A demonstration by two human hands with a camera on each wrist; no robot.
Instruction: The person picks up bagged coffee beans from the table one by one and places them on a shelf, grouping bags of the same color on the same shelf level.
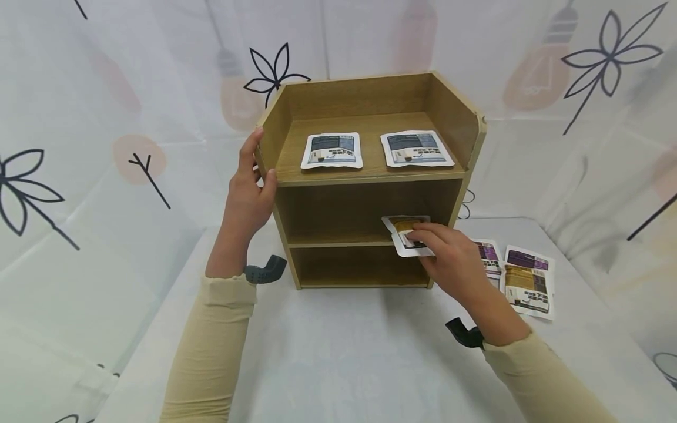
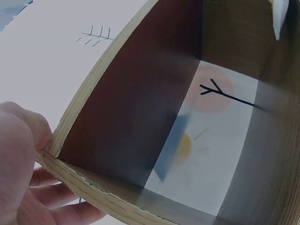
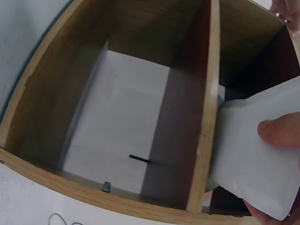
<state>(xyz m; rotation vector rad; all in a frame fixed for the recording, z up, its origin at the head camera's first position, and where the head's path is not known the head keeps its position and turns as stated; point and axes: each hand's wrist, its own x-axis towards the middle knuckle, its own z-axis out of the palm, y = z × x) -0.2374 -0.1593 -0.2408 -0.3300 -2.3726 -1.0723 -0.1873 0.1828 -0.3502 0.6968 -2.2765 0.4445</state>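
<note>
The left hand [image 1: 247,201] is clamped on the left side panel of a tan, wood-grained, three-level shelf unit [image 1: 365,177], its thumb at the front edge and its other fingers round the outer face. The right hand [image 1: 452,252] pinches a flat white packet with a gold-and-white printed label [image 1: 400,229], thumb on one face and fingers on the other. The hands are well apart. The pinched packet is at the mouth of the middle compartment, toward its right side, slightly tilted; whether it touches the wooden divider below cannot be told.

On the top level lie two flat white packets with blue-grey labels, one on the left [image 1: 331,150] and one on the right [image 1: 416,149], apart from each other. The unit stands toward the far side of a white table [image 1: 338,358]. Right of it, on the table, lie a white packet with a purple label [image 1: 489,257], partly hidden by the right hand, and a larger-looking white packet with a purple-and-gold label [image 1: 529,282].
</note>
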